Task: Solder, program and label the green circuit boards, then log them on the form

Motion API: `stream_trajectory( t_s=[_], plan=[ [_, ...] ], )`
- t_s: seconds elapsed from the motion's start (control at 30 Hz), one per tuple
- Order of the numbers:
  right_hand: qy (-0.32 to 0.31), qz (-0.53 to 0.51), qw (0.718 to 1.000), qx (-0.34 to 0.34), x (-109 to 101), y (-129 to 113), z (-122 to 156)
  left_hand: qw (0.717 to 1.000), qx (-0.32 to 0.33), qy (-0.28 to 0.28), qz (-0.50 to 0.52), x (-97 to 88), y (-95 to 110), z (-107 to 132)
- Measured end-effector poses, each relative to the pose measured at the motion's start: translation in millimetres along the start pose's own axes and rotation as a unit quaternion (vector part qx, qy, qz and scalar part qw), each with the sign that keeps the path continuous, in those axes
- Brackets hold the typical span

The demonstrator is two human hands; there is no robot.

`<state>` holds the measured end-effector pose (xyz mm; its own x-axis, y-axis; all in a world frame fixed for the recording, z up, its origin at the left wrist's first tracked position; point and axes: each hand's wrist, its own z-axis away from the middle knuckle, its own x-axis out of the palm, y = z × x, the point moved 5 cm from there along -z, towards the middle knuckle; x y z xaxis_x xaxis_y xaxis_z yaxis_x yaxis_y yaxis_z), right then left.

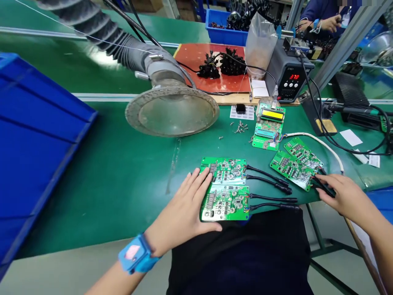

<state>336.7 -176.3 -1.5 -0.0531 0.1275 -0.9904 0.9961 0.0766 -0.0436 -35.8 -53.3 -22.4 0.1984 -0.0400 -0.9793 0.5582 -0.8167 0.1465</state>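
Note:
Spread wide, my left hand (184, 207) rests along the left edges of two green circuit boards, the upper one (230, 170) and the lower one (231, 205), which lie edge to edge near the table's front. Black cable leads (270, 180) run off their right sides. My right hand (345, 194) pinches the black cables (324, 186) of two more boards. Of these, the front board (287, 166) overlaps the rear board (303, 152), and both lie tilted to the right of the first pair. Part of those cables is hidden by my fingers.
A fume extraction hood (175, 112) hangs low over the table. Behind the boards are a test board with a yellow display (270, 123), loose screws (241, 127) and a soldering station (288, 78). A blue bin (39, 151) stands left. A co-worker's hand (333, 23) shows at the back.

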Motion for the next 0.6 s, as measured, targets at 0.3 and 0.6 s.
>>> stream_trajectory(
  t_s=[0.3,0.6],
  plan=[
    [0.011,-0.059,0.998,0.03,-8.7,-8.3,-2.3,0.995,-0.036,0.08,-0.044,9.6,19.7,-3.9],
    [0.016,-0.039,0.921,0.388,-4.7,91.9,36.7,0.995,-0.048,0.075,-0.043,9.5,26.5,-5.3]
  ],
)
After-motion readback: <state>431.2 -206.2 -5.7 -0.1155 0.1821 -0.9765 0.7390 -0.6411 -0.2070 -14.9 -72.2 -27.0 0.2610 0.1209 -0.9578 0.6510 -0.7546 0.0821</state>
